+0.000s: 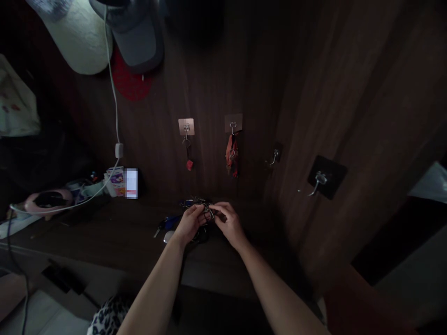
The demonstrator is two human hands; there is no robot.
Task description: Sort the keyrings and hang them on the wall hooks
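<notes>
Above a dark wooden shelf, my left hand [190, 223] and my right hand [228, 223] meet, both with fingers closed on a small metal key ring [208, 213]. Its finer parts are too dark and small to tell. Just left of my left hand lie a blue key holder [171, 222] and a key [158, 231] on the shelf. A rounded silver-grey object [169, 237] sits close to my left wrist. Behind my fingers is a dark bunch of keys [190, 202], partly hidden.
On the back wall, one hook [186, 128] carries a ring with a red charm [189, 165]; another holds a red bundle [232, 156]. Bare hooks [275, 154] [318, 181] stick out at right. Caps [136, 46] hang above a white cable [113, 88]. Small boxes [117, 181] stand left.
</notes>
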